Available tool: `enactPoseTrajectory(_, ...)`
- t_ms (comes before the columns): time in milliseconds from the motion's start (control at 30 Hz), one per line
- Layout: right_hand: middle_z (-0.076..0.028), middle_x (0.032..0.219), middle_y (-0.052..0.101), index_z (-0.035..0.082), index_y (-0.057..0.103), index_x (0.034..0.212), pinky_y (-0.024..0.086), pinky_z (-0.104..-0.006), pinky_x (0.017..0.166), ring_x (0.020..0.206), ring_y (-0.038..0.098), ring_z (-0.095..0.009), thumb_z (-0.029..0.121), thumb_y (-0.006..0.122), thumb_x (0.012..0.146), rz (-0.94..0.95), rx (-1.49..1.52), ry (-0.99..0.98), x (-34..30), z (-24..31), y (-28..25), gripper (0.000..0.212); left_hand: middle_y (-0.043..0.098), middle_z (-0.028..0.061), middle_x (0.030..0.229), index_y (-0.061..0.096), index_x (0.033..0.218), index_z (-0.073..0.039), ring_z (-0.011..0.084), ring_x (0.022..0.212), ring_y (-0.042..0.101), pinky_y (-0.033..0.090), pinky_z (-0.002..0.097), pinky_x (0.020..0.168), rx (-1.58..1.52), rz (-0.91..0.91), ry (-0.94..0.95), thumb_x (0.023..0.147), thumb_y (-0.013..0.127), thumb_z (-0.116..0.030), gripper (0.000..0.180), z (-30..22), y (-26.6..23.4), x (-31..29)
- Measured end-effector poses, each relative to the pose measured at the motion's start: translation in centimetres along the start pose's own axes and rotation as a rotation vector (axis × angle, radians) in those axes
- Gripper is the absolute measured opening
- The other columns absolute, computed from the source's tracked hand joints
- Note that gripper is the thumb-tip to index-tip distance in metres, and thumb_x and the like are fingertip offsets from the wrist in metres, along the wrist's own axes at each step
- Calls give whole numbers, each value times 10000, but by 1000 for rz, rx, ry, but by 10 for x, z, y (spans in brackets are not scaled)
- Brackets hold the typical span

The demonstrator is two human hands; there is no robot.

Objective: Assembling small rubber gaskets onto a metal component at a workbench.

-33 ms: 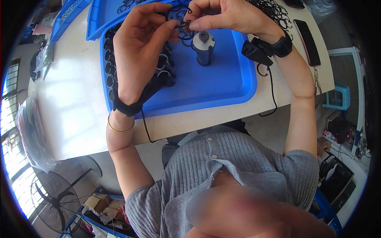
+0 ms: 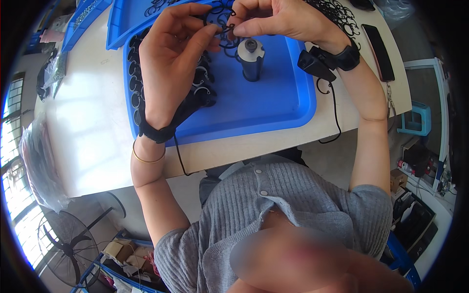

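Observation:
A thin black open ring [image 2: 205, 18] is pinched between my two hands above the blue tray [image 2: 244, 134]. My left hand [image 2: 173, 56] grips its left side with thumb and fingers. From the other side, my right hand [image 2: 273, 19] closes thumb and forefinger on the ring's right end. Just below my right hand stands an upright dark cylinder [image 2: 251, 66] with a pale top and a black knob. More black rings lie behind my fingers, partly hidden. Rows of black curved clips [image 2: 200, 90] fill the tray's left part, partly covered by my left forearm.
A heap of black rings [image 2: 342, 17] lies at the far right of the table, beside a phone [image 2: 378, 51]. One loose ring [image 2: 322, 87] rests right of the tray. Blue bins [image 2: 83, 22] stand far left. Cords hang from both wrist straps. A fan [image 2: 71, 249] stands lower left.

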State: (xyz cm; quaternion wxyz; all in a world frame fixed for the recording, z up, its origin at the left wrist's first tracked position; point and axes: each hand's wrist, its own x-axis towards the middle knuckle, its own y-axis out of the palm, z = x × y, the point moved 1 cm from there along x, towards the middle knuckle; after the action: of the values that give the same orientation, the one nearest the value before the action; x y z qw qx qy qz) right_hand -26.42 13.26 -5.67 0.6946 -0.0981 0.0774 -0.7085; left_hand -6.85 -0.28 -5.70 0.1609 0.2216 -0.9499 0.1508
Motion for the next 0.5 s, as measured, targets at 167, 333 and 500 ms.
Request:
enactPoseTrajectory(167, -32, 922, 728, 0, 697, 981, 511, -222, 752, 835, 650, -66, 116, 733, 941, -29, 102, -55, -1, -1, -4, 128, 719, 103, 979, 597, 1271, 59, 157, 861, 721, 605, 277, 792, 2, -8, 9, 985, 652, 23, 293, 5, -5, 2)
enactPoseTrajectory(333, -61, 930, 726, 0, 667, 1008, 535, -237, 796, 866, 693, -114, 90, 704, 949, -152, 140, -121, -5, 6, -9, 114, 721, 110, 974, 598, 1271, 59, 156, 853, 716, 597, 273, 786, -1, -11, 2, 988, 649, 20, 291, 4, -6, 2)
enactPoseTrajectory(500, -55, 952, 716, -5, 669, 1024, 542, -260, 832, 917, 681, -115, 78, 697, 948, -246, 151, -230, 1, -3, -17, 116, 726, 118, 981, 596, 1275, 58, 157, 861, 715, 601, 278, 789, -2, -8, 16, 989, 646, 19, 293, 3, -5, 2)
